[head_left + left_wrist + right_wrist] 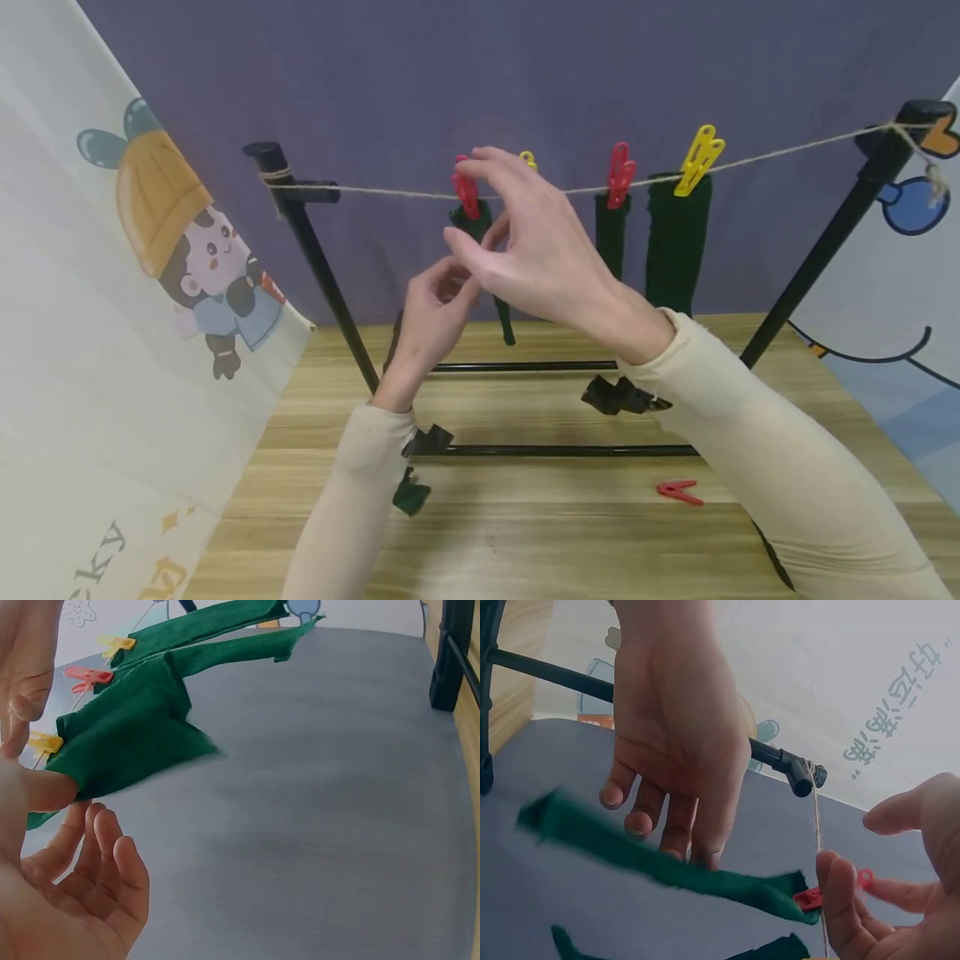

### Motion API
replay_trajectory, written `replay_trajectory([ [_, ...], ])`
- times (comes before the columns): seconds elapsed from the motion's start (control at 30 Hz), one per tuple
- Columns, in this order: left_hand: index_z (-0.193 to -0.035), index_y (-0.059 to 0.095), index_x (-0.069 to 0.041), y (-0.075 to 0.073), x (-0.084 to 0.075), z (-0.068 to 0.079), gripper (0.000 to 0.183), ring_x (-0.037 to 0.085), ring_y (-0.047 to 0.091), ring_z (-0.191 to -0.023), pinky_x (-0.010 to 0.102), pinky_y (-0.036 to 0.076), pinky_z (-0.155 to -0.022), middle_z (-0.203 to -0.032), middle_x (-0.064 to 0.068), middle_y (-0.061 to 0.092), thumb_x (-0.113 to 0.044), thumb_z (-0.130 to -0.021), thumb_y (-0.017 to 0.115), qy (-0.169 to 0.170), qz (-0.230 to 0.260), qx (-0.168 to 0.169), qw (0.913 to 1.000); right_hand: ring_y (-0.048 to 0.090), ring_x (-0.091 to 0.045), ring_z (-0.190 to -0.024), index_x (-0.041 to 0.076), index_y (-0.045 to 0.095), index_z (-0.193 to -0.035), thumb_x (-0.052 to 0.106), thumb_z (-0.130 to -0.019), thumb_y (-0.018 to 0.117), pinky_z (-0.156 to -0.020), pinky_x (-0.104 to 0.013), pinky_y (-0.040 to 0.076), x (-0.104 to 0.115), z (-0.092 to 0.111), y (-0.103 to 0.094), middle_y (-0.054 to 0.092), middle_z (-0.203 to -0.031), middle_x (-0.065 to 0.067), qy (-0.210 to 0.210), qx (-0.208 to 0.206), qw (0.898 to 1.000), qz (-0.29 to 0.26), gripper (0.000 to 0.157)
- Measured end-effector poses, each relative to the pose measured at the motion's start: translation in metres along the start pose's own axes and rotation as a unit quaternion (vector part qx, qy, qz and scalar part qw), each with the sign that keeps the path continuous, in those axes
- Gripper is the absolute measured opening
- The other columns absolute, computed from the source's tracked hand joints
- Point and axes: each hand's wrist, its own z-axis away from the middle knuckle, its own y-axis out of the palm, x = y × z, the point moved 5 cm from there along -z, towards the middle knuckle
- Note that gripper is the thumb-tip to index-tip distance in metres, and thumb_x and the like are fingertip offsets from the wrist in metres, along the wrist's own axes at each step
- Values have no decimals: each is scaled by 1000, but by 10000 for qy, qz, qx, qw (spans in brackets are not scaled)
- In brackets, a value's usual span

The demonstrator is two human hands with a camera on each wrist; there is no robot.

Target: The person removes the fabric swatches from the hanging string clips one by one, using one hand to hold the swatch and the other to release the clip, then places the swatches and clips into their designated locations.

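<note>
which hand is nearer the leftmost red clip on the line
Right: the right hand is close beside the red clip, while the left hand is lower, by the green cloth hanging from it.

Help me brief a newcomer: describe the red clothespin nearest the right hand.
A string crosses the top of the black frame. From its left end, the red clothespin comes first, by the right hand. Its string neighbour is a yellow clothespin; the other hanging red clothespin is farther right.
</note>
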Motion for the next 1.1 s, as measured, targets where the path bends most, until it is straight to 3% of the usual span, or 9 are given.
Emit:
replay_trajectory([
  [0.17,-102,67,-9,-1,0,1,23,27,62,-77,33,49,-65,-88,10,65,-30,-94,62,-76,-21,-122,9999,57,0,-61,13,64,-119,31,-92,63,-64,-20,49,4,0,-1,48,-140,4,-452,-205,9988,-1,33],
  [0.37,-101,62,2,-1,-19,6,15,31,63,-79,37,52,-71,-93,18,65,-12,-94,60,-138,403,-41,9991,52,0,-50,10,64,-108,23,-92,64,-50,-22,44,5,0,-5,64,-114,4,-711,-411,9964,213,21],
  [0.5,-105,60,6,-2,-30,9,16,33,63,-80,41,53,-74,-95,20,65,-6,-93,60,-131,527,-22,9985,49,2,-47,8,59,-114,23,-90,66,-48,-20,42,5,0,-7,67,-109,0,-888,-588,9934,424,29],
  [0.63,-107,62,6,-5,-33,11,19,33,63,-77,33,52,-69,-92,17,67,-7,-94,60,-113,230,-72,9996,51,1,-50,8,60,-120,26,-89,68,-50,-20,43,5,0,-8,67,-111,-2,-964,-537,9912,730,37],
  [0.77,-109,65,6,-8,-33,11,21,34,64,-76,29,52,-66,-91,17,68,-9,-94,61,-59,3,-87,9999,53,-4,-54,8,65,-117,24,-88,70,-53,-22,44,5,0,-10,67,-108,-3,-967,-404,9903,909,34],
  [1.1,-108,66,5,-13,-31,14,21,35,64,-77,32,53,-69,-91,17,69,-9,-95,60,36,-76,-200,9998,63,-17,-70,7,70,-114,24,-89,68,-60,-30,50,10,0,-21,68,-110,-7,-1054,-484,9818,1505,30],
])
